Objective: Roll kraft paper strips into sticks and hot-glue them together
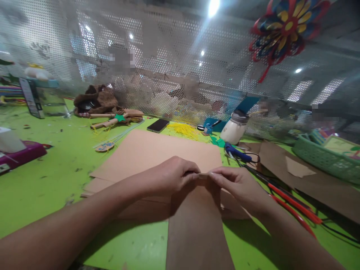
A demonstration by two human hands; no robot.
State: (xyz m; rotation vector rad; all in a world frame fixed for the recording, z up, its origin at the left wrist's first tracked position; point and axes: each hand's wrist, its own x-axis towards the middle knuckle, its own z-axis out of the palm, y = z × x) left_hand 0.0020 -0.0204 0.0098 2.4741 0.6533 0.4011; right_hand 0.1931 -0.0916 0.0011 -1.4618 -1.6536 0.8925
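A long strip of brown kraft paper (197, 225) runs toward me over the near edge of the table. Its far end is folded or rolled into a narrow edge, pinched between both hands. My left hand (180, 174) is closed on the left part of that edge. On the right part, my right hand (239, 183) pinches with thumb and fingertips. Beneath the hands lies a stack of lighter kraft paper sheets (157, 153), with layered edges showing at its left side.
On the green table (59, 150), a blue glue gun (239, 153) and red-handled scissors (295, 204) lie to the right. Farther back are a phone (158, 125), yellow paper shreds (182, 129) and a white bottle (234, 129). A green basket (326, 157) stands far right, a purple tissue box (25, 153) far left.
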